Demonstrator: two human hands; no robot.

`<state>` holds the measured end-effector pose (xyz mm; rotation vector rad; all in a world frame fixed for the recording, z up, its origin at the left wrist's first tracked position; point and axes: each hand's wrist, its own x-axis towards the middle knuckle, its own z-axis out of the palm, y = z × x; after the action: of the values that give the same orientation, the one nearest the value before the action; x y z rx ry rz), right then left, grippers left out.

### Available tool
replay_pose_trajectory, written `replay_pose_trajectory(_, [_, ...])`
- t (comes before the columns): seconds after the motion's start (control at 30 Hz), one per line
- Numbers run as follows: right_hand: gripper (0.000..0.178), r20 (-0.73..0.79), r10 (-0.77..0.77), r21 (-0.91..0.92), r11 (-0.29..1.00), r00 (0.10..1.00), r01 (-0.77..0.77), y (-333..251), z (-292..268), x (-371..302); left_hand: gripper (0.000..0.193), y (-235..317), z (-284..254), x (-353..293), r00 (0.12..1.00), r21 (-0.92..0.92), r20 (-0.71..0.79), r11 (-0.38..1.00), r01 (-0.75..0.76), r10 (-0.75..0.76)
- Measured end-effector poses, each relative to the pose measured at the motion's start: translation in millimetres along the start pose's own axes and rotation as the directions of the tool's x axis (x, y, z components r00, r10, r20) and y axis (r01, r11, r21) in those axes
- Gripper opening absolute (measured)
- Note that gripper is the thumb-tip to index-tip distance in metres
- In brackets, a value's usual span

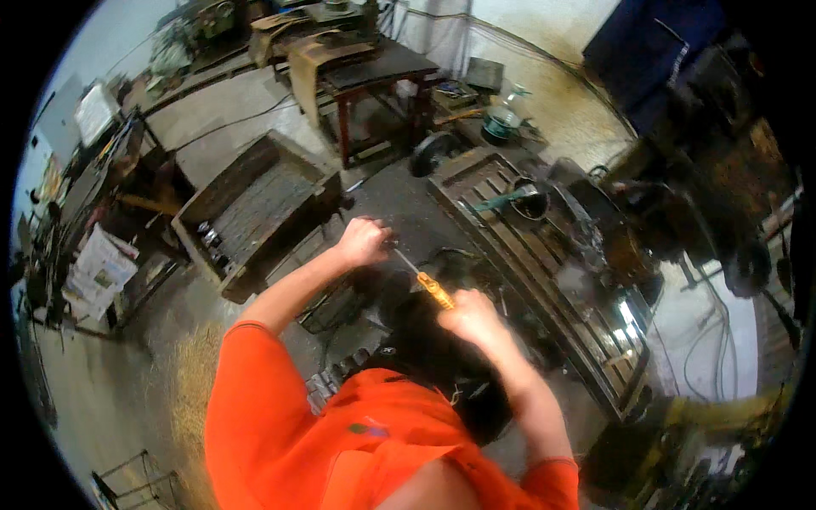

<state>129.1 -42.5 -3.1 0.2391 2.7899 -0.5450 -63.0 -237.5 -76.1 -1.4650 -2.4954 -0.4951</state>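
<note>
My right hand is wrapped round the yellow handle of a tool with a thin straight metal shaft; whether it is a file or a screwdriver I cannot make out. The shaft slants up and left toward my left hand. That hand is closed, with its fingertips bent round a small dark piece at the end of the shaft. The fingers cover most of this piece, so its kind does not show. Both hands are held out in front of my orange shirt.
Left of my hands is a large metal tray with small metal parts in one corner. A slatted metal frame stands to the right, with a metal cup on it. Farther off is a dark table. Block-like metal pieces lie near my body.
</note>
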Motion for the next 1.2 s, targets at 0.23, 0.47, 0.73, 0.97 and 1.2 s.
replay_pose_trajectory(0.23, [0.033, 0.089, 0.092, 0.140, 0.985, 0.992, -0.103, -18.3, -6.3, -1.2, 0.047, -38.8, 0.5, -25.8, 0.987, 0.158, 0.162, 0.987, -0.016, -0.009])
replay_pose_trajectory(0.47, [0.021, -0.268, 0.503, 0.107, 0.863, 0.822, -0.493, 129.8, -65.7, -127.0, 0.043, -3.5, -8.7, 6.3, 0.985, 0.087, 0.152, 0.991, -0.102, 0.088])
replay_pose_trajectory(0.73, [0.033, -0.432, 0.668, 0.217, 0.729, 0.606, -0.649, 201.5, -78.1, -131.1, 0.033, 158.8, 10.2, 155.1, 0.786, 0.002, -0.027, 0.786, -0.618, 0.618])
replay_pose_trajectory(0.97, [0.020, -0.203, 0.682, 0.565, 0.668, 0.703, -0.484, 174.5, -76.2, -195.6, 0.013, 258.5, 62.2, 244.5, 0.613, 0.119, -0.022, 0.611, -0.782, 0.790])
replay_pose_trajectory(1.2, [0.022, -0.477, 0.551, 0.840, 0.514, 0.685, 0.172, 243.6, 17.2, -200.1, 0.026, 290.0, 65.4, 249.5, 0.752, -0.025, 0.072, 0.755, -0.655, 0.655])
